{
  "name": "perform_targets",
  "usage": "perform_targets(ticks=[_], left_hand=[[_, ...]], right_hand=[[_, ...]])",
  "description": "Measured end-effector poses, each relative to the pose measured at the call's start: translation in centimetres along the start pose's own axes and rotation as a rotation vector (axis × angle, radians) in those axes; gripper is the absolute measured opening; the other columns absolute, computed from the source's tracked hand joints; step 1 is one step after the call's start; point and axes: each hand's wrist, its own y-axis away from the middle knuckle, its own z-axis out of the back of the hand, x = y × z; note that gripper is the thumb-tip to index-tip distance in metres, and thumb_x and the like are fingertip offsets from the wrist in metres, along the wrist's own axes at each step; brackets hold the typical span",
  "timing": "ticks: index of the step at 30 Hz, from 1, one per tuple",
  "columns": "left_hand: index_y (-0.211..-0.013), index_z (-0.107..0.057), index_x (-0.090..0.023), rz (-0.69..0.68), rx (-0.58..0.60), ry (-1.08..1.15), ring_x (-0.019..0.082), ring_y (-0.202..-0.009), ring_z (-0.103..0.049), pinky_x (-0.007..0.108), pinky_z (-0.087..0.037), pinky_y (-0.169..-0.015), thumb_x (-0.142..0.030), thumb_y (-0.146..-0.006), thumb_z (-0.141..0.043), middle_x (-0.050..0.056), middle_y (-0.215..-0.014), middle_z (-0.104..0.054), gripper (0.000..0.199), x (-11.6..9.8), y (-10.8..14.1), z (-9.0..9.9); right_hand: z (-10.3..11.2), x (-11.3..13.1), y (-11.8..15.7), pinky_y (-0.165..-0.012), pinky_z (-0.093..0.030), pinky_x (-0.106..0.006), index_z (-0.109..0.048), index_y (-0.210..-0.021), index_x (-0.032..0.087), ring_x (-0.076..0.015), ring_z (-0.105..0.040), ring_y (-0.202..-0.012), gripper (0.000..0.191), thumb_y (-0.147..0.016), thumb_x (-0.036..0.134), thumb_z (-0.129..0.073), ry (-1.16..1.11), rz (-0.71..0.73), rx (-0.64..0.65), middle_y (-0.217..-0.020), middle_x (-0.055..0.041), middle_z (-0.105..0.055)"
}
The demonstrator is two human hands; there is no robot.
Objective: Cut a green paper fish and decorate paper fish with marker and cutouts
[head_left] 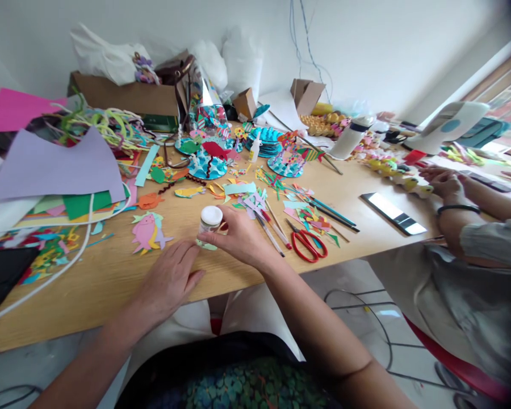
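My right hand point(238, 234) is closed round a small clear jar with a white lid point(212, 215), upright over a pale green paper piece at the table's front. Just left of the jar, my left hand point(172, 278) lies on the wooden table, palm down, thumb apart, its fingertips near the jar's base. Pink and yellow paper fish point(147, 232) lie beyond my left hand. Red-handled scissors point(309, 244), pens point(276, 226) and coloured paper scraps point(310, 218) lie to the right of my right hand.
Blue decorated paper hats point(208, 163) and a small glue bottle point(254, 149) stand farther back. A lilac sheet point(59, 165) and a white cable point(83, 241) are on the left. A phone point(394, 213) lies right, near another person's hands point(445, 182).
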Motion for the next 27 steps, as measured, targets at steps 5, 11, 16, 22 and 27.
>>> perform_targets(ticks=[5,11,16,22,27], left_hand=[[-0.116,-0.051,-0.01,-0.033,-0.025,-0.019,0.031,-0.113,-0.054,0.048,-0.048,-0.095,-0.027,-0.09,-0.046,0.018,-0.117,-0.059,0.032,0.2,0.2,-0.2],[-0.111,-0.054,-0.012,-0.048,-0.001,-0.025,0.03,-0.108,-0.054,0.047,-0.049,-0.092,-0.024,-0.089,-0.047,0.015,-0.111,-0.059,0.027,0.1,0.0,0.0],[-0.109,-0.057,-0.013,-0.072,0.007,-0.037,0.029,-0.105,-0.054,0.046,-0.049,-0.09,-0.019,-0.087,-0.048,0.014,-0.109,-0.058,0.024,0.0,-0.2,0.2],[-0.114,-0.058,-0.016,-0.054,0.025,-0.036,0.029,-0.107,-0.052,0.048,-0.047,-0.092,-0.018,-0.088,-0.048,0.014,-0.113,-0.056,0.028,0.0,-0.1,0.1],[-0.119,-0.059,-0.02,-0.052,0.032,-0.055,0.029,-0.107,-0.053,0.048,-0.048,-0.09,-0.016,-0.087,-0.046,0.014,-0.114,-0.056,0.035,-0.3,-0.3,0.2]], right_hand=[[0.1,0.1,0.1,-0.064,-0.04,-0.025,-0.056,-0.083,0.016,-0.0127,-0.054,-0.073,0.023,-0.076,0.031,-0.071,0.011,0.012,0.021,-0.082,-0.0012,-0.059],[0.7,0.1,0.5,-0.065,-0.039,-0.025,-0.055,-0.08,0.016,-0.0125,-0.054,-0.071,0.02,-0.076,0.029,-0.07,0.022,0.002,0.008,-0.076,0.0003,-0.059],[1.0,-0.3,0.8,-0.065,-0.038,-0.025,-0.056,-0.08,0.016,-0.0124,-0.053,-0.072,0.02,-0.076,0.03,-0.07,0.023,-0.005,-0.003,-0.078,-0.0004,-0.06],[1.4,-0.5,1.1,-0.065,-0.039,-0.025,-0.057,-0.081,0.016,-0.0125,-0.053,-0.072,0.019,-0.075,0.029,-0.07,0.02,-0.018,-0.012,-0.079,-0.001,-0.061],[1.3,-0.8,0.9,-0.065,-0.04,-0.025,-0.059,-0.083,0.015,-0.0126,-0.054,-0.072,0.02,-0.075,0.029,-0.07,0.007,-0.025,-0.026,-0.08,-0.0012,-0.062]])
